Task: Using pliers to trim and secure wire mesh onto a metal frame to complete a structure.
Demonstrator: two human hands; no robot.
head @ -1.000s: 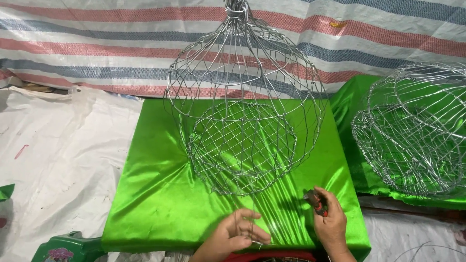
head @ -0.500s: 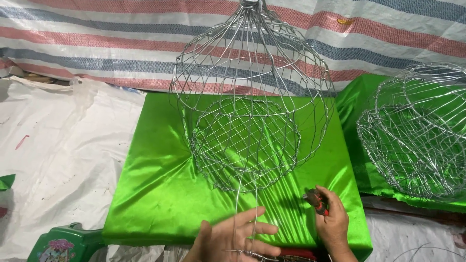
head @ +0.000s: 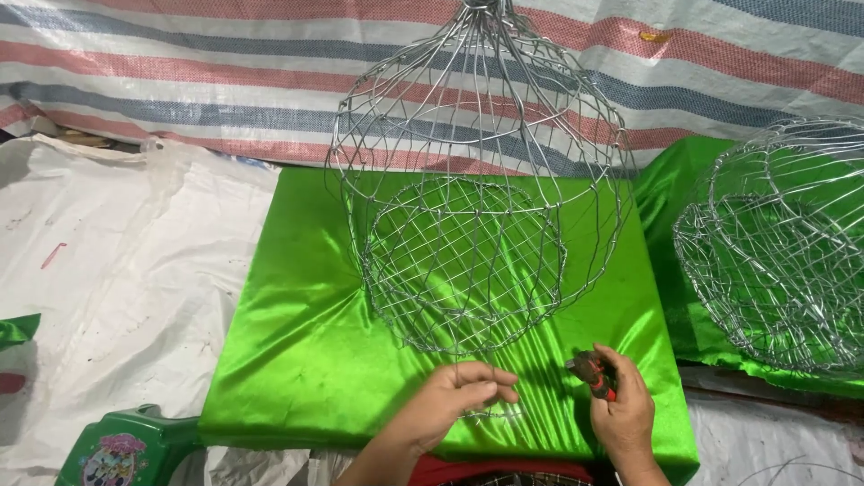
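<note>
Left hand (head: 454, 396) pinched on a thin wire (head: 490, 414) at the base of the hanging wire cage (head: 477, 207); right hand (head: 621, 414) closed on red-handled pliers (head: 596, 373). Cage hangs at 12 o'clock from both hands, long axis vertical, over the green cloth (head: 297, 360); left hand nearer. Second cage (head: 783, 243) at 2 o'clock

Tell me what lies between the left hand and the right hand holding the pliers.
In the head view, only wrinkled green satin cloth shows between the left hand and the right hand with its red-handled pliers; thin wire strands cross it.
</note>
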